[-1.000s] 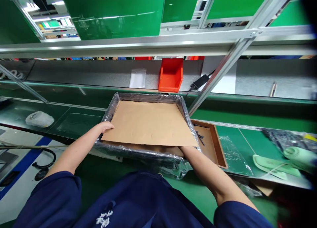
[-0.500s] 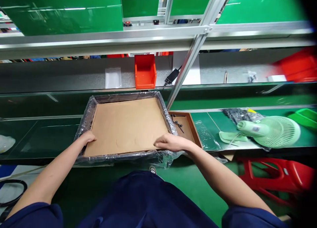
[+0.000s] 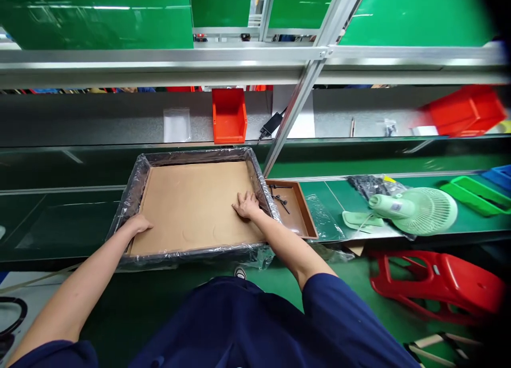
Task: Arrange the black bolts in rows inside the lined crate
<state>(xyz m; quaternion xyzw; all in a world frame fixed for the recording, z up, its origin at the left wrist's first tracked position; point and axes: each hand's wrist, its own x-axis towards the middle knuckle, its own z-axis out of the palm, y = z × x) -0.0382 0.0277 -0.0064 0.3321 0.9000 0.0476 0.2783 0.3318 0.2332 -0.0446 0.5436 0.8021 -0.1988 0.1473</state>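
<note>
Both edges by the hands sit close to the box (image 3: 131, 189) walls, where the sheet (image 3: 191, 203) lies flat inside, on the worktop (image 3: 72, 219). A tray (image 3: 297, 221) stands just beside the box's right wall. The right hand (image 3: 246, 204) lies open, palm down; half a second ago it was at the near edge. The left hand (image 3: 138, 222) rests at the near-left corner, its grip unclear.

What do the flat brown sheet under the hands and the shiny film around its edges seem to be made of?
The flat brown sheet looks like matte cardboard or stiff paper: even tan colour, no gloss, faint round dents. The shiny film around it seems to be thin clear plastic, since it wrinkles and catches the light in bright streaks.
</note>
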